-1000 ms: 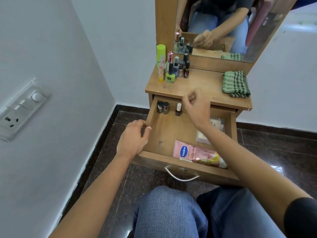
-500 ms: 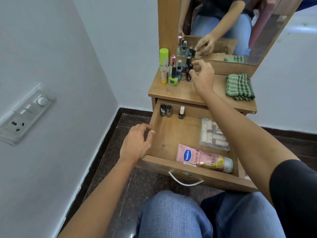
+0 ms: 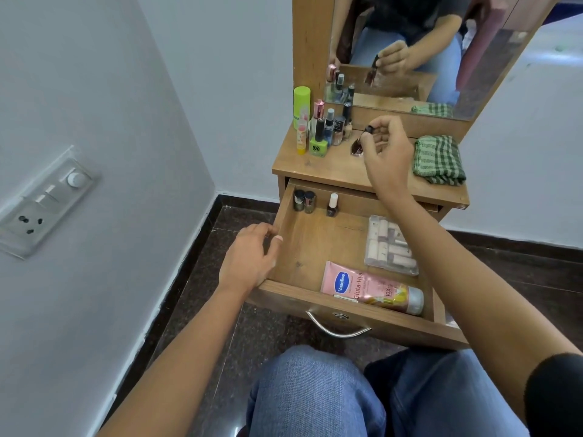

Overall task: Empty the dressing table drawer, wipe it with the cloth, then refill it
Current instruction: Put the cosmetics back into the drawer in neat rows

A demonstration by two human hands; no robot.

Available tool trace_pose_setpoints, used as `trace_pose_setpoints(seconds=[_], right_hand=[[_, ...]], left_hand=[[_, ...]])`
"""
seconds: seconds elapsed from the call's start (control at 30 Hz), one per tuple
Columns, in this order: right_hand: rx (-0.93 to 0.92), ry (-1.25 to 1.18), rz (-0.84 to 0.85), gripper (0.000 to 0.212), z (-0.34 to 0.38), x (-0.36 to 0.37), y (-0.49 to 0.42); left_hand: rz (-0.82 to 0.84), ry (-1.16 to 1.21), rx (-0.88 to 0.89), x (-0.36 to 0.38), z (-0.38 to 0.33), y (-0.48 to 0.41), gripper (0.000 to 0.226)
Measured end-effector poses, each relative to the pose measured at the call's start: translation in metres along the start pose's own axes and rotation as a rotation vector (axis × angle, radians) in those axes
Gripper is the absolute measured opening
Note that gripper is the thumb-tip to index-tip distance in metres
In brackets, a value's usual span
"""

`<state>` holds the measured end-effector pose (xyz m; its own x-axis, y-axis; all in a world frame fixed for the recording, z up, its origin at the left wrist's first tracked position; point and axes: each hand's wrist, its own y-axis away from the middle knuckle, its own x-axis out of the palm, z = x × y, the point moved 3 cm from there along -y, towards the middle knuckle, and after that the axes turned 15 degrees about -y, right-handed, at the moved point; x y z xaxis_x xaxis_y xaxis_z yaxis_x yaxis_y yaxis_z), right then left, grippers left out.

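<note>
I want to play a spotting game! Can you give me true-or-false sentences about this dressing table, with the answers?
1. The right hand pinches a small dark bottle. True.
2. The green cloth lies inside the drawer. False: it lies on the tabletop.
3. A pink tube lies in the drawer. True.
4. The left hand holds the green cloth. False: it holds the drawer's left wall.

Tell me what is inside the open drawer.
In the drawer: two small bottles and a nail polish at the back, a clear pack of tubes, and a Vaseline tube in front. The right forearm hides its back right corner.
</note>
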<state>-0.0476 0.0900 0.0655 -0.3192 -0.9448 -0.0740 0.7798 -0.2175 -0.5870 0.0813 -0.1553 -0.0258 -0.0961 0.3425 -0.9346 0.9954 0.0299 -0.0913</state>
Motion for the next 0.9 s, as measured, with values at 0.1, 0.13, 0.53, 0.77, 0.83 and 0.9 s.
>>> trace_pose_setpoints(seconds=[0.1, 0.13, 0.53, 0.77, 0.83, 0.9], right_hand=[[0.009, -0.077, 0.130, 0.013, 0.009, 0.007, 0.037], [0.032, -0.090, 0.202, 0.014, 0.007, 0.012, 0.050], [0.327, 0.090, 0.417, 0.013, -0.052, 0.084, 0.122], [0.478, 0.076, 0.355, 0.028, -0.069, 0.091, 0.127], [0.531, 0.093, 0.320, 0.027, -0.074, 0.092, 0.130], [0.584, 0.095, 0.285, 0.024, -0.079, 0.095, 0.132]], left_hand=[[-0.001, -0.002, -0.004, 0.001, 0.000, 0.000, 0.032], [-0.002, -0.001, -0.005, 0.001, 0.000, 0.000, 0.032], [-0.009, -0.019, 0.003, 0.003, 0.001, 0.000, 0.031], [-0.012, -0.031, 0.008, 0.005, 0.003, -0.001, 0.031], [-0.011, -0.028, 0.006, 0.005, 0.003, -0.001, 0.032], [-0.008, -0.025, 0.007, 0.005, 0.003, -0.001, 0.032]])
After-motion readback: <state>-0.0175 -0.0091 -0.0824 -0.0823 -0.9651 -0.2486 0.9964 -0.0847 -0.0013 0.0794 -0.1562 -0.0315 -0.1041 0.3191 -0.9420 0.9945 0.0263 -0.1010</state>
